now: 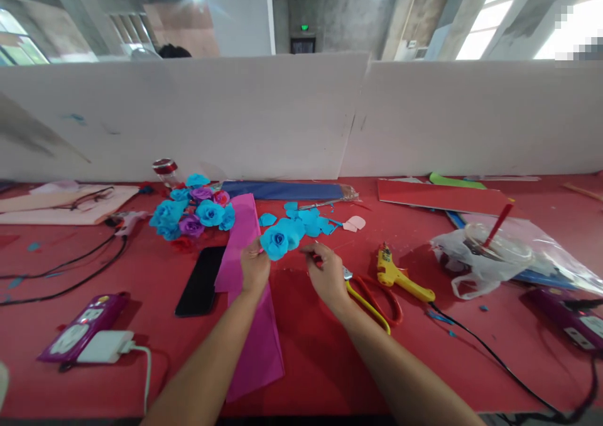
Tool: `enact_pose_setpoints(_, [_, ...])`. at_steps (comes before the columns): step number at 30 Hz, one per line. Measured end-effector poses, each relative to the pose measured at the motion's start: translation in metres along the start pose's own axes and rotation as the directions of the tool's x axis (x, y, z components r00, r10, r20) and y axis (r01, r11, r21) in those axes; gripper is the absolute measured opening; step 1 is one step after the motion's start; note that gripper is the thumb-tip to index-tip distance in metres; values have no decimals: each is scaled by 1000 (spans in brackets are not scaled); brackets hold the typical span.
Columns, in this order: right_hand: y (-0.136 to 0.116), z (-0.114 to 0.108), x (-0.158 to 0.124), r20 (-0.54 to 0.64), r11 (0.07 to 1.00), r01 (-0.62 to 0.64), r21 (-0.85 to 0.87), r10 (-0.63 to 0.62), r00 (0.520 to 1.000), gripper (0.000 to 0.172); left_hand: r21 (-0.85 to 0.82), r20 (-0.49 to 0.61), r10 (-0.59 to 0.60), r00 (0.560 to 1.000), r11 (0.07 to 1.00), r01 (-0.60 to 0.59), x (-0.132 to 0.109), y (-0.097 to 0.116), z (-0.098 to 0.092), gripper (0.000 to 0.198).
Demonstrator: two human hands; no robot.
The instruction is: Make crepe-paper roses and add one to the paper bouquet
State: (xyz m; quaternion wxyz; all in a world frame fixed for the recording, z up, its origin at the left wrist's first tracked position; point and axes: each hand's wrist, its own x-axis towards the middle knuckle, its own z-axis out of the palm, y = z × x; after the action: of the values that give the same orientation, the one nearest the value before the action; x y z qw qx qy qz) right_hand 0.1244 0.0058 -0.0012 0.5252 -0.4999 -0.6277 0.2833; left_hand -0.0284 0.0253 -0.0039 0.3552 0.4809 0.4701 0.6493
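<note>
My left hand (255, 267) pinches a blue paper rose (275, 242) and holds it just above the red table (306, 350). My right hand (325, 272) rests close beside it on the right, fingers curled and reaching toward the rose. A long pink paper strip (249, 300) lies under my left wrist. Loose blue paper petals (308, 220) are scattered just behind the rose. Scissors with red and yellow handles (372, 297) lie right of my right hand.
A bunch of finished blue, purple and red paper roses (193, 212) sits at the left. A black phone (201, 280), a yellow glue gun (398, 276), a plastic bag with a cup (490, 253), power strips (85, 325) and cables lie around. A white partition (301, 118) stands behind.
</note>
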Motion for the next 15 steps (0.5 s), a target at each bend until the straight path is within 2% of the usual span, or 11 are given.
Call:
enact_pose_setpoints(5, [0,0,0,79,998,26,-54,-22,997,30,-4,-77,9,997,1000,-9,7,-4,-2,12])
enact_pose_setpoints(11, [0,-3,0,92,988,98,-119,-87,992,30,128,-94,47,994,991,-35,8,-9,-9,16])
enact_pose_setpoints(15, [-2,0,-5,171,968,177,-177,-147,974,30,173,-99,65,993,984,-47,7,-11,-9,20])
